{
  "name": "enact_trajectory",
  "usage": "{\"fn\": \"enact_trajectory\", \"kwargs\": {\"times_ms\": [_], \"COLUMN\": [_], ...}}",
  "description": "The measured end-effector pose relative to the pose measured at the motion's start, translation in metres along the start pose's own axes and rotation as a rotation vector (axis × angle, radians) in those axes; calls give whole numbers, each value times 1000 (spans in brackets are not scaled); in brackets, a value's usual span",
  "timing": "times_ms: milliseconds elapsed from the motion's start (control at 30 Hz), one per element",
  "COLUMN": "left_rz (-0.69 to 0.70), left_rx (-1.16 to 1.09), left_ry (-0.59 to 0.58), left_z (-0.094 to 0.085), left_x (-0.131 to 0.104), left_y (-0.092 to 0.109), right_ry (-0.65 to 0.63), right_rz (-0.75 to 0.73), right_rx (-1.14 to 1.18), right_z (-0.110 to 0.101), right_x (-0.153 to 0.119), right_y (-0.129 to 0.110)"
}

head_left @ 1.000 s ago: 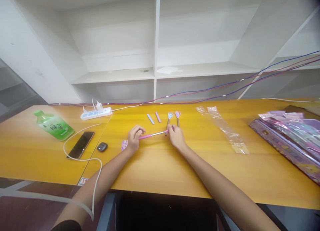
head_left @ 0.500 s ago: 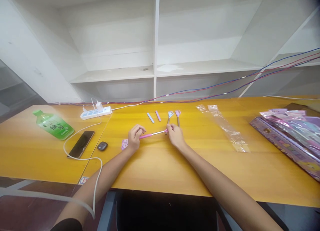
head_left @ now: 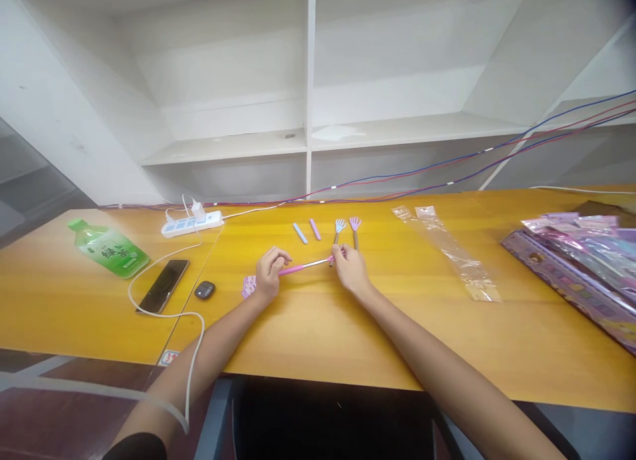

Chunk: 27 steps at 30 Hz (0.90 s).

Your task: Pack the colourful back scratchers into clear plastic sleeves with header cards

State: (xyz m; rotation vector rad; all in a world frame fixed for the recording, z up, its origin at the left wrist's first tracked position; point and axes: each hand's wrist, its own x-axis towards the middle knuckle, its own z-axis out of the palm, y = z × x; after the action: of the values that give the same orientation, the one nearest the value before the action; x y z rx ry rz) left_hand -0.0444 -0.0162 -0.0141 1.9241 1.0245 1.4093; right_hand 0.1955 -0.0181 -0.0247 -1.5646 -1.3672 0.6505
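The left hand (head_left: 268,273) grips the pink handle of a slim rod (head_left: 314,264) and the right (head_left: 349,269) pinches its far end, low over the tabletop (head_left: 318,341). It looks light, stiff and smooth, best held by that handle.

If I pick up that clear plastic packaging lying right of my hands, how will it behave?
The clear plastic packaging would probably feel floppy, since it looks thin and creased. It's likely very light, as it lies nearly flat on the tabletop. Its glossy shine suggests it might slide easily if pushed.
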Motion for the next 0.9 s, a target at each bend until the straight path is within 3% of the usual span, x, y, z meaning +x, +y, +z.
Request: {"fn": "enact_trajectory", "kwargs": {"times_ms": [367, 500, 567, 733, 833, 900], "left_rz": [10, 29, 50, 120, 143, 145], "left_rx": [11, 114, 284, 783, 919, 946], "left_ry": [-9, -43, -160, -595, -654, -648], "left_z": [1, -7, -13, -26, -26, -26], "left_x": [-1, 8, 17, 34, 35, 35], "left_y": [2, 5, 6, 8, 13, 21], "right_ry": [2, -39, -81, -273, -443, -457], "right_rz": [18, 38, 10, -163, -261, -322], "right_rx": [-22, 15, -4, -135, -214, -441], "right_z": [5, -2, -10, -33, -40, -42], "right_x": [1, 5, 9, 15, 7, -2], "right_y": [4, 2, 1, -9, -23, -35]}}
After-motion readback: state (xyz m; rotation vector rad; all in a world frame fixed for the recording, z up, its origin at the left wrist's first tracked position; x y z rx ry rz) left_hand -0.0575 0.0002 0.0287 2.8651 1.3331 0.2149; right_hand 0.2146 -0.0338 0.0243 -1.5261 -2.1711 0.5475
